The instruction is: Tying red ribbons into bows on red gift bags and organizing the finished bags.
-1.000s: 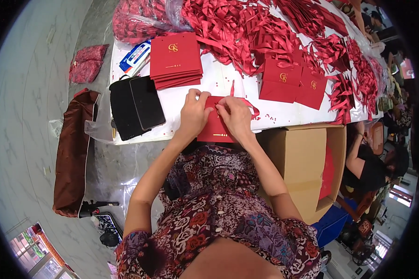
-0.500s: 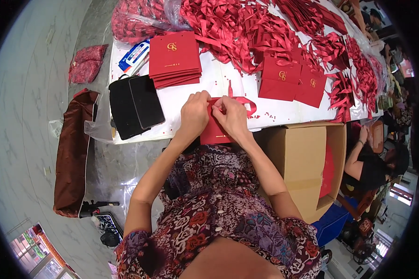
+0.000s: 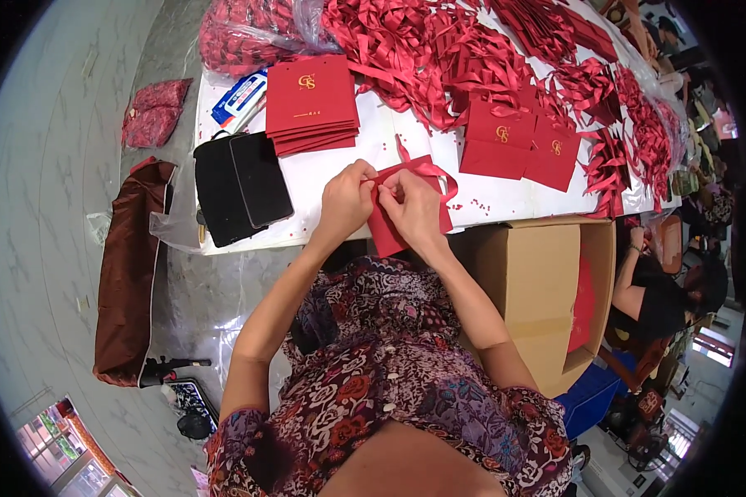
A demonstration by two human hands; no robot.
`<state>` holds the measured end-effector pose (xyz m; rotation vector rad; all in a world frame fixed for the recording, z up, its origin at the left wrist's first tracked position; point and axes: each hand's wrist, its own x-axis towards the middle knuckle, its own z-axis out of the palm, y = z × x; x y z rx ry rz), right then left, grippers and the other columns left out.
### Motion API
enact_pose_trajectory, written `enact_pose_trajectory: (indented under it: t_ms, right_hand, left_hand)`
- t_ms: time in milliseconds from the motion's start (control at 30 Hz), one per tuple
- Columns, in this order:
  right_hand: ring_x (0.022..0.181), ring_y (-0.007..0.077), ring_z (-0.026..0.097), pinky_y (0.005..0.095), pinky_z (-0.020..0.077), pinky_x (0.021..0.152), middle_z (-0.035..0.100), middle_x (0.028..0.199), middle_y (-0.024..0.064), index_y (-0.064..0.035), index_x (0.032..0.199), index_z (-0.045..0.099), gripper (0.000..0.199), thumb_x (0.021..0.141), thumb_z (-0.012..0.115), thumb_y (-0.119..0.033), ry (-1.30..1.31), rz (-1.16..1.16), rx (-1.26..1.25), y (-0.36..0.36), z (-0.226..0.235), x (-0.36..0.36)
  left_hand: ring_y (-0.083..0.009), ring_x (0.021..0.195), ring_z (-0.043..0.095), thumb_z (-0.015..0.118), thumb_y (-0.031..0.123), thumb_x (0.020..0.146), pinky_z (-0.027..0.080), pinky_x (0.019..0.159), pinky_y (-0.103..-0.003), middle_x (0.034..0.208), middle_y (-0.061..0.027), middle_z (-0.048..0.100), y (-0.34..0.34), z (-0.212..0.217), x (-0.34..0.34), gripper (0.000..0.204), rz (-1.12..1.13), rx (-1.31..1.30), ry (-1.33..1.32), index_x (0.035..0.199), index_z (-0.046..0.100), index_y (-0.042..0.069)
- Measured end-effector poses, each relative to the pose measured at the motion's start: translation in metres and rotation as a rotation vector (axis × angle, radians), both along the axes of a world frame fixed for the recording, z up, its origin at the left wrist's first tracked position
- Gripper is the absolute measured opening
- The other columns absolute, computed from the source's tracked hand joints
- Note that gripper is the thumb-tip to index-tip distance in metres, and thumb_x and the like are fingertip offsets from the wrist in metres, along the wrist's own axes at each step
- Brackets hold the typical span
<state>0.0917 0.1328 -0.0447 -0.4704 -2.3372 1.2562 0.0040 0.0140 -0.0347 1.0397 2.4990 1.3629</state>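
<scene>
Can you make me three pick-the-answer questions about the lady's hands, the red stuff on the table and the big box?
1. Where is the cardboard box?
A. On top of the white table
B. On the floor at the person's right, beside the table
C. Under the black pouch

2. What colour is the ribbon between the hands?
A. Red
B. Blue
C. Green

3. What are the left hand and right hand doing?
A. Lying flat and empty
B. Both pinching the ribbon on a red paper bag
C. Holding the phone

Answers:
1. B, the open box stands below the table edge on the right side.
2. A, the loop is red like the bag.
3. B, the fingertips of both hands meet on the ribbon over the bag.
</scene>
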Motion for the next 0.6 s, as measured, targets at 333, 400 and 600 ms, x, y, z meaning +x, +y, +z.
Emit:
enact_pose_trajectory:
  t_ms: [333, 400, 600]
  right_hand:
    - [0.073, 0.0337, 0.062, 0.0447, 0.0473, 0.064, 0.062, 0.074, 0.0148, -0.0016, 0.083, 0.059, 0.013, 0.079, 0.069, -0.008, 0.014, 0.018, 0.195, -0.001, 0.01, 0.004]
    - [0.071, 0.0327, 0.062, 0.0435, 0.0479, 0.063, 0.062, 0.073, 0.0144, -0.0013, 0.082, 0.06, 0.013, 0.079, 0.07, -0.009, 0.028, 0.024, 0.151, 0.0, 0.008, 0.002]
    - [0.065, 0.0279, 0.064, 0.0378, 0.0493, 0.058, 0.065, 0.072, 0.0129, 0.0001, 0.081, 0.061, 0.016, 0.079, 0.073, -0.01, 0.01, 0.041, -0.247, 0.002, 0.008, 0.004]
  left_hand:
    - [-0.0363, 0.077, 0.062, 0.057, -0.001, 0.083, 0.049, 0.069, -0.043, 0.083, -0.017, 0.063, 0.003, 0.012, 0.019, 0.007, 0.049, -0.02, 0.2, 0.089, 0.059, 0.002]
    - [-0.0367, 0.076, 0.062, 0.058, -0.001, 0.083, 0.049, 0.068, -0.042, 0.083, -0.0171, 0.063, 0.003, 0.014, 0.018, 0.007, 0.046, 0.004, 0.208, 0.089, 0.059, 0.001]
    - [-0.0362, 0.075, 0.065, 0.059, -0.001, 0.08, 0.051, 0.068, -0.042, 0.08, -0.0165, 0.064, -0.001, 0.01, 0.008, 0.008, 0.005, 0.083, 0.009, 0.087, 0.06, 0.001]
